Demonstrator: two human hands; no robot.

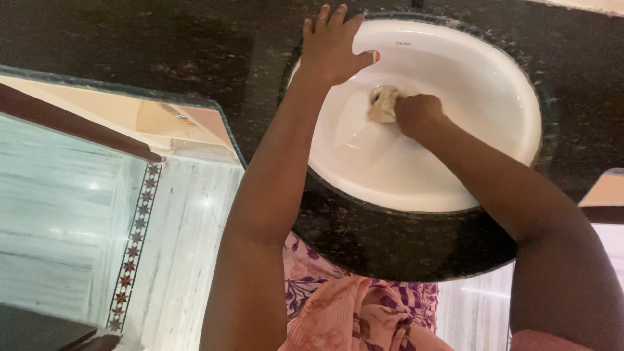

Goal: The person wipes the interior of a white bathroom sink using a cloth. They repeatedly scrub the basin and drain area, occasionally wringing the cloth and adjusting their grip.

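Note:
A white oval sink basin (pixel 481 97) is set in a dark speckled stone counter (pixel 162 52). My left hand (pixel 331 42) rests flat on the basin's far left rim, fingers spread. My right hand (pixel 418 116) is down inside the bowl, closed on a small beige cloth (pixel 382 104) that is pressed against the bottom of the basin near its middle. Both my forearms reach up from the lower edge of the view.
The counter's rounded front edge (pixel 403 247) bulges toward me below the basin. A pale marble floor with a patterned border strip (pixel 133 247) lies at the left. My pink and purple flowered clothing (pixel 351 312) shows at the bottom.

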